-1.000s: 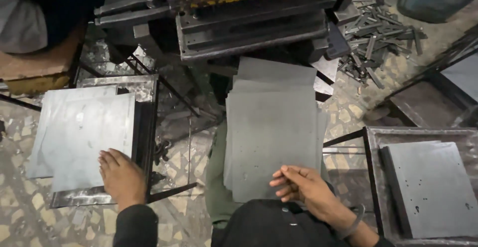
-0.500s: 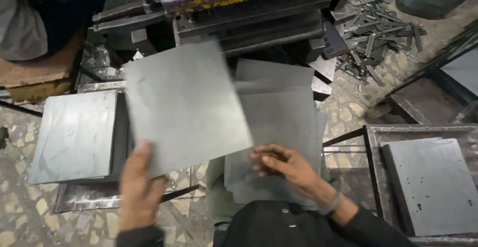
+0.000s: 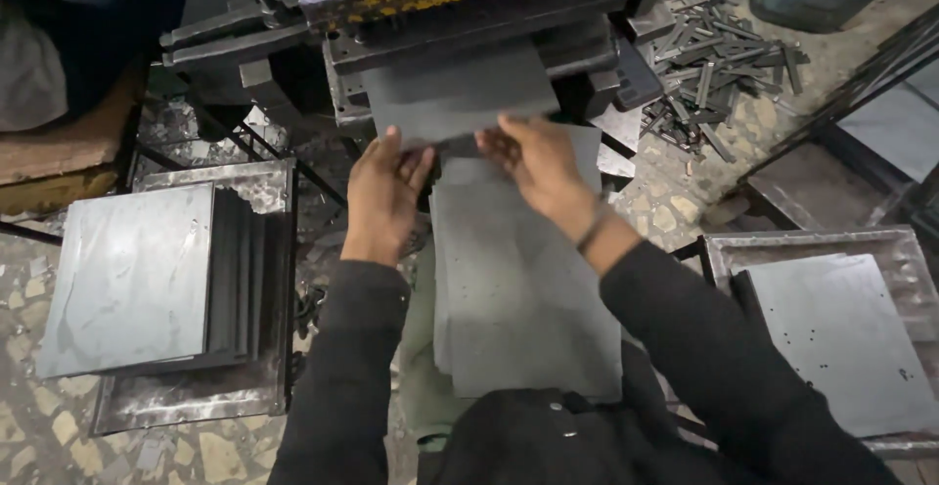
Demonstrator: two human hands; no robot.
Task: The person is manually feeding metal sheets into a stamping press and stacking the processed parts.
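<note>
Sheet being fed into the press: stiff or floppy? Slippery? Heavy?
Probably stiff: the sheet spans from both hands into the press with no visible sag. Likely slick and sharp-edged: bare grey metal, held at its near edge by the left hand and right hand. Probably light alone; it looks thin, like the stack.

Floor (image 3: 675, 211): cracked stone mosaic, beige, grimy. Heap of metal offcuts (image 3: 719, 50) upper right. Worn wooden seat (image 3: 59, 157) at left. Dented steel tray (image 3: 147, 402) lower left; another tray (image 3: 910, 260) lower right. Dim, cool light.
</note>
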